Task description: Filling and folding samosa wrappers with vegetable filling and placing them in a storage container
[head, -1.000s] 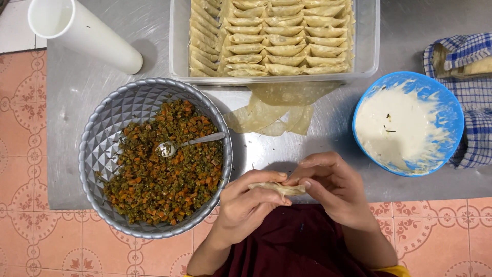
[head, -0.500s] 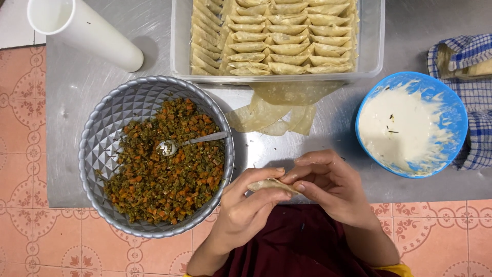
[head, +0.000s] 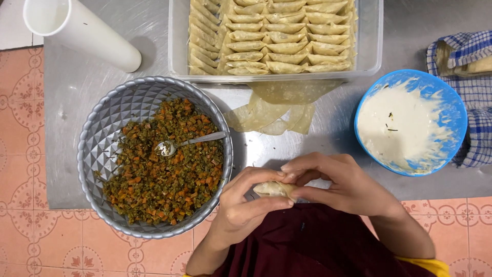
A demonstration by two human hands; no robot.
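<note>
You're pinching the small pale folded pastry parcel (head: pixel 275 189) btwn both hands, just right of the grey faceted metal bowl of chopped orange-green filling (head: pixel 105 149), near its lower rim. Parcel's long axis is running left-right. Left hand (head: pixel 246 205) is cupping it from below; right hand (head: pixel 341 184) is closing over its right end, fingertips gripping.

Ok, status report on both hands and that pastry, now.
Left hand and right hand both closed on folded pastry. Held low, clear of the filling bowl. Nothing in the way.
</note>
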